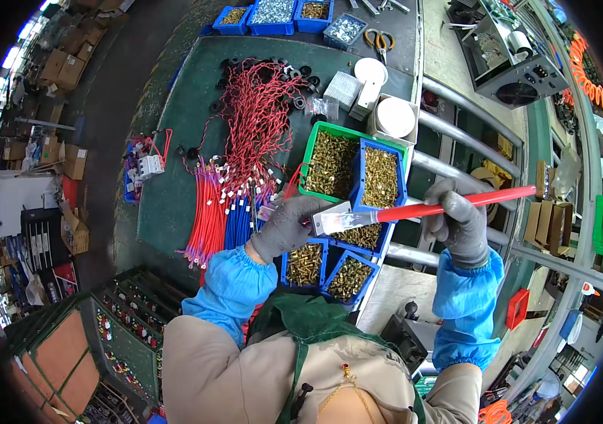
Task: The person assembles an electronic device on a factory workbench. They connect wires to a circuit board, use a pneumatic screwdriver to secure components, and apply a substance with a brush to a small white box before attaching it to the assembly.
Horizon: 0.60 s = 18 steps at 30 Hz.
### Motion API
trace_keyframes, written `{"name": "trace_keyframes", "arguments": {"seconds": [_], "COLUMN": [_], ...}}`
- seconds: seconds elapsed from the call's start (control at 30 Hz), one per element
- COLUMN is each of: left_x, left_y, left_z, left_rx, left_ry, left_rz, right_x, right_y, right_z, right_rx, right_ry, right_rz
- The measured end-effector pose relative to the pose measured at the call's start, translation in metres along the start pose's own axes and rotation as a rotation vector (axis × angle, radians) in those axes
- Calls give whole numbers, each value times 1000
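My gloved left hand [287,230] is closed on a small pale, box-shaped part [330,219] with a dark side. In my gloved right hand [460,219] is a long red-handled tool [414,211]. Its flat, shiny, pale end meets the part or lies just in front of it; I cannot tell which. Both things are held above the bins of brass fittings. Beneath them are a green bin [307,157] and a blue bin [402,185], with several more blue bins close to my body.
Red twisted wires [255,120] with black round pieces lie on the green mat [167,187], beside red and blue wire bundles [206,212]. Orange-handled scissors [379,42] and white round containers [395,117] stand farther back. A metal roller conveyor [450,166] runs along the right.
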<state>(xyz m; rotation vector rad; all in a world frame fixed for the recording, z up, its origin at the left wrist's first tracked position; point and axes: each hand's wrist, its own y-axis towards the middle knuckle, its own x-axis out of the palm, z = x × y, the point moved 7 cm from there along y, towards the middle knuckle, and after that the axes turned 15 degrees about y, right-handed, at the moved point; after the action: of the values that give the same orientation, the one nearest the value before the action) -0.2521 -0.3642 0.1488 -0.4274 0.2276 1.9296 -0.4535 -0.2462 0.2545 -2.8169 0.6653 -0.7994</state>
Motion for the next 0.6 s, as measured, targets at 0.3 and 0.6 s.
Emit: {"name": "trace_keyframes", "arguments": {"seconds": [0.3, 0.6], "left_x": [3, 1], "left_y": [-6, -11], "left_z": [-7, -10], "left_rx": [-24, -10], "left_ry": [-110, -299], "left_rz": [-12, 135], "right_x": [5, 3], "right_y": [-2, -11], "right_z": [27, 7], "right_rx": [76, 109], "right_ry": [-45, -272], "right_rz": [62, 177]}}
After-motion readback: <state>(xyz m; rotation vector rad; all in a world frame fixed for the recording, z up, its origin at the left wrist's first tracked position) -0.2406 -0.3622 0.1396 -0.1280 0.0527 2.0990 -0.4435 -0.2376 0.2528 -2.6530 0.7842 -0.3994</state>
